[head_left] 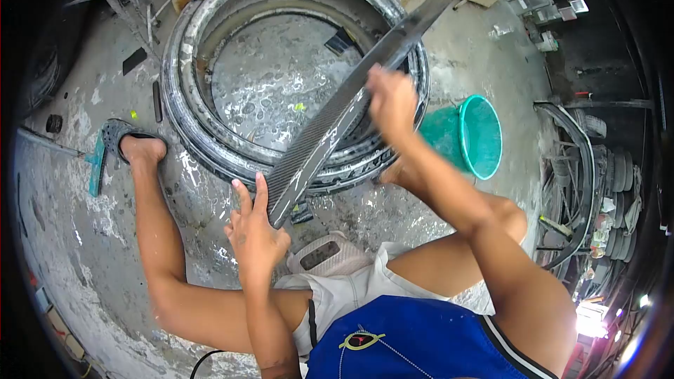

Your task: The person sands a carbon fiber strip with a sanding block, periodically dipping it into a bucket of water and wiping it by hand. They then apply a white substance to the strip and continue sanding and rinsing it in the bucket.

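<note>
A long, dark carbon-fibre panel point(324, 123) with a wet, glossy surface slants across a tyre point(184, 109) lying flat on the floor. At the panel's near end, my left hand point(254, 228) holds it, two fingers stretched along one side and the thumb at the other. Higher up, my right hand point(393, 104) presses on the panel's surface with curled fingers, slightly blurred. Whatever lies under those fingers, if anything, is hidden. A small dark piece point(302, 212) sits beside the panel's lower end.
A green bucket point(481, 137) lies to the right of the tyre. Wet concrete floor point(91, 238) surrounds me. A teal-headed brush point(96, 168) is near my left foot. Another dark piece point(340, 41) lies inside the tyre ring. Parts and a curved black frame point(586, 175) line the right side.
</note>
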A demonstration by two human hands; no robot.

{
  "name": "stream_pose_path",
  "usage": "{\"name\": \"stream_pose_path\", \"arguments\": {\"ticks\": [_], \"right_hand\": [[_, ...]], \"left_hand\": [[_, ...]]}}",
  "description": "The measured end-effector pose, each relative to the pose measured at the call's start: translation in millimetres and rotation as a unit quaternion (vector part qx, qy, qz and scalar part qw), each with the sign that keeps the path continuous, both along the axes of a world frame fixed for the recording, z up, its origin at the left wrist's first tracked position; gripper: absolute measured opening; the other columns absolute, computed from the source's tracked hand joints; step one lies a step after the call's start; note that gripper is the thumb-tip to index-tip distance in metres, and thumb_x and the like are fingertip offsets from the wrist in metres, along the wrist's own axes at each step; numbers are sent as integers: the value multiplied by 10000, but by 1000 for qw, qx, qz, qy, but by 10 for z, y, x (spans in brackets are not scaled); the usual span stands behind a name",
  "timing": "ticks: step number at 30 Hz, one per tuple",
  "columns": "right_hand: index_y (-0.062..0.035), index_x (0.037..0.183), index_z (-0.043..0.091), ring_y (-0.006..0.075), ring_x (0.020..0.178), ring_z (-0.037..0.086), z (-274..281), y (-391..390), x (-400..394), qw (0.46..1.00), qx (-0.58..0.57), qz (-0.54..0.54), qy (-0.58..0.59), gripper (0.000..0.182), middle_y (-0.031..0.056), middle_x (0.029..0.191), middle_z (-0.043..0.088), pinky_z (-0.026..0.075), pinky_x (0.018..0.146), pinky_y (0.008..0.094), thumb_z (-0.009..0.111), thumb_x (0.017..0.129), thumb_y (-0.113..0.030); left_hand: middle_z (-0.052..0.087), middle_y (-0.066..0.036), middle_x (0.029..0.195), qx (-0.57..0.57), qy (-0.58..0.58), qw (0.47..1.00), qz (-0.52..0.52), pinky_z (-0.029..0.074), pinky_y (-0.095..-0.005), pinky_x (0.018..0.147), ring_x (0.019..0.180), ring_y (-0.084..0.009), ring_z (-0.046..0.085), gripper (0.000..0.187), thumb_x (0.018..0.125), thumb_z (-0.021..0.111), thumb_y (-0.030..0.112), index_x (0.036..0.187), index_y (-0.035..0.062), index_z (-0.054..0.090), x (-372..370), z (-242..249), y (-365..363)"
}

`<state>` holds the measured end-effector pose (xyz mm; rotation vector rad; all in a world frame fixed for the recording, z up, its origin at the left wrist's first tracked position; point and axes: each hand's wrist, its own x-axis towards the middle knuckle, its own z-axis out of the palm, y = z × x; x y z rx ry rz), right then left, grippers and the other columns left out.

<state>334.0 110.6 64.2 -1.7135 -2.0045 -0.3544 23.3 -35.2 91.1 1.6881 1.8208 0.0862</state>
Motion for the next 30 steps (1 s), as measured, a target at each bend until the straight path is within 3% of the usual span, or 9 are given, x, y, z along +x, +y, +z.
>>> {"name": "stream_pose_path", "arguments": {"ticks": [2,5,9,11,16,17,23,27,30], "right_hand": [[-72,1138,717,280,843,641,123,-559,-452,972,-31,227,58,350,105,932,722,500,759,428,624,814,22],[-66,1175,679,259,837,658,91,-582,-220,951,-69,300,26,425,101,1022,739,492,750,424,665,760,24],[-89,990,734,306,861,660,-106,362,656,999,14,-40,26,160,110,947,734,516,764,426,673,852,-38],[-86,1051,735,318,885,656,-63,215,411,996,23,-84,-6,181,135,982,730,517,779,438,663,886,-69],[-101,1244,670,304,867,649,121,-694,-347,957,-73,279,7,459,116,1123,719,508,750,461,645,800,10],[-98,1257,657,297,853,648,140,-654,-218,949,-99,299,17,503,105,1128,718,509,742,458,639,772,37],[-78,1062,729,313,829,650,-96,199,313,998,47,-21,-28,213,99,934,719,513,704,443,644,869,-46],[-78,1085,724,311,825,651,210,-813,-671,944,-60,323,-12,274,99,958,730,493,676,465,645,828,-25],[-83,1106,720,298,833,654,146,-455,-240,937,-189,288,-63,332,83,989,743,512,699,457,648,792,-6]], "left_hand": [[261,-215,1660,0,-9,1000,5,373,-613,1076,1252,-428,541,1042,651,705,74,1605,260,331,-19,0,21],[263,-209,1661,-19,-23,1000,7,369,-624,1080,1257,-438,539,1042,655,715,88,1606,267,328,-31,11,29],[277,-218,1653,3,-10,1000,3,376,-629,1072,1234,-451,549,1034,658,710,93,1605,260,331,-1,33,-23],[281,-226,1649,13,-9,1000,-2,381,-628,1067,1224,-453,553,1030,659,701,90,1605,257,329,-31,-7,-23],[284,-243,1642,-6,-22,1000,-2,388,-628,1058,1205,-455,560,1021,663,683,82,1604,254,327,-39,14,13],[286,-245,1640,-7,-21,1000,-1,386,-621,1061,1205,-450,562,1023,662,687,86,1604,255,327,-36,29,26],[289,-244,1639,2,-1,1000,-10,389,-611,1056,1202,-432,569,1029,654,697,97,1603,251,330,-21,21,-5],[289,-231,1644,11,-3,1000,-7,393,-602,1054,1202,-424,570,1053,639,709,105,1607,257,323,-32,-46,-13],[286,-209,1652,3,-21,1000,1,393,-599,1057,1215,-425,563,1070,624,716,114,1607,274,323,-38,-37,-13]]}}
